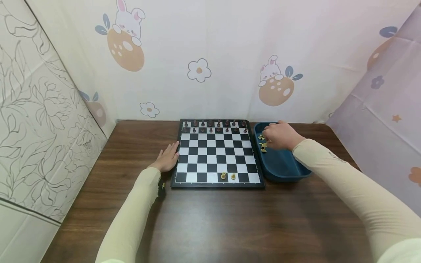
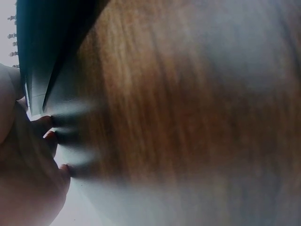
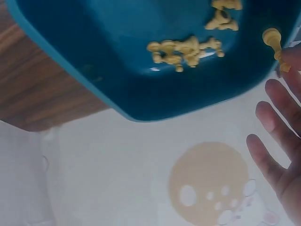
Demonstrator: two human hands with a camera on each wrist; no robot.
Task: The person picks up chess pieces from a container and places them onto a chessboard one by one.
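Note:
My left hand rests with fingers extended against the left edge of a black-and-white chessboard. Over a blue tray to the board's right is my right hand. Its thumb and index finger pinch a yellow chess piece, base outward, while the other fingers are spread. More yellow chess pieces lie in the tray, close to its wall. Two yellow pieces, one slightly taller than the other, stand on the board's near row. Dark red pieces fill the two far rows.
The tray stands right beside the board on a brown wooden table. Behind the table hangs a patterned curtain. A line-drawn floral panel borders the left side, and a lilac cloth the right.

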